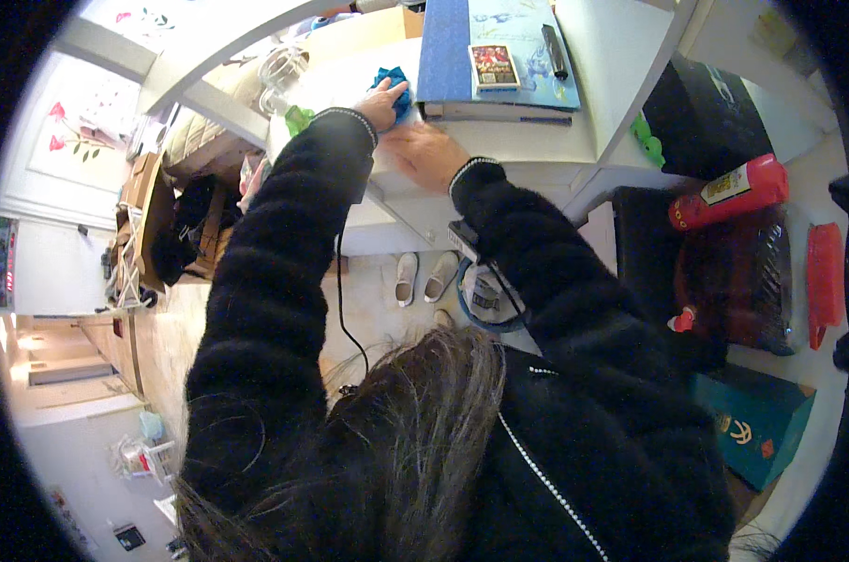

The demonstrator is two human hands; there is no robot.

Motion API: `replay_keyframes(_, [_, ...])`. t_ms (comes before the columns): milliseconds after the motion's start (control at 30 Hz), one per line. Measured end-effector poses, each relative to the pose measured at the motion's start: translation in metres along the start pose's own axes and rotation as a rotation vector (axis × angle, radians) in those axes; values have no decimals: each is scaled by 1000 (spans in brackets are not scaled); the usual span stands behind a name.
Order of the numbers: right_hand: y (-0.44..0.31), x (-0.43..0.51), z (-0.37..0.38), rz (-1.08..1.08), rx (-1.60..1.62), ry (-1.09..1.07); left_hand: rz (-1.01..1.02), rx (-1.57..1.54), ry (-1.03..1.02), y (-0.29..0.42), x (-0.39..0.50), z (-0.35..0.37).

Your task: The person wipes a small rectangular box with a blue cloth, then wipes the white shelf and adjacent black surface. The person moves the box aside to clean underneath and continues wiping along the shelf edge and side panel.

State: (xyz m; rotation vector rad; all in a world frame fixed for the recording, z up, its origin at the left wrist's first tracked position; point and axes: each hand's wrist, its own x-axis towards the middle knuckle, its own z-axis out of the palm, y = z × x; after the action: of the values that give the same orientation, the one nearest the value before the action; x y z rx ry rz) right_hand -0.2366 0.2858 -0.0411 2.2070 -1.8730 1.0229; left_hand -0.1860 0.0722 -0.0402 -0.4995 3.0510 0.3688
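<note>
My left hand rests on a crumpled blue cloth on the white shelf surface, its fingers spread over the cloth. Just below and to the right, my right hand is at the shelf's front edge, slightly blurred; its fingertips are hard to make out and nothing shows in it. Right of the cloth lies a thick blue binder, bearing a small card box and a black marker pen.
Left of the cloth stand clear glass or plastic vessels beside a green item. A cardboard box is behind. To the right lie a red cylindrical container and a dark bag. White shoes and a bin are below.
</note>
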Motion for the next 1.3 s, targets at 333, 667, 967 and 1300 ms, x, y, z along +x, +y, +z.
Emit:
replay_keyframes(333, [4,-41,-17,-75,-235,28,-75,40,180,36,-119,10])
replay_keyframes(667, [3,-47,-23,-49,-263,-11,62,-125,331,90,-135,25])
replay_keyframes(967, [5,-49,-26,-80,-233,-12,-167,-207,361,16,-179,2])
replay_keyframes(1300, [4,-79,-42,21,-281,34,-250,10,378,39,-178,4])
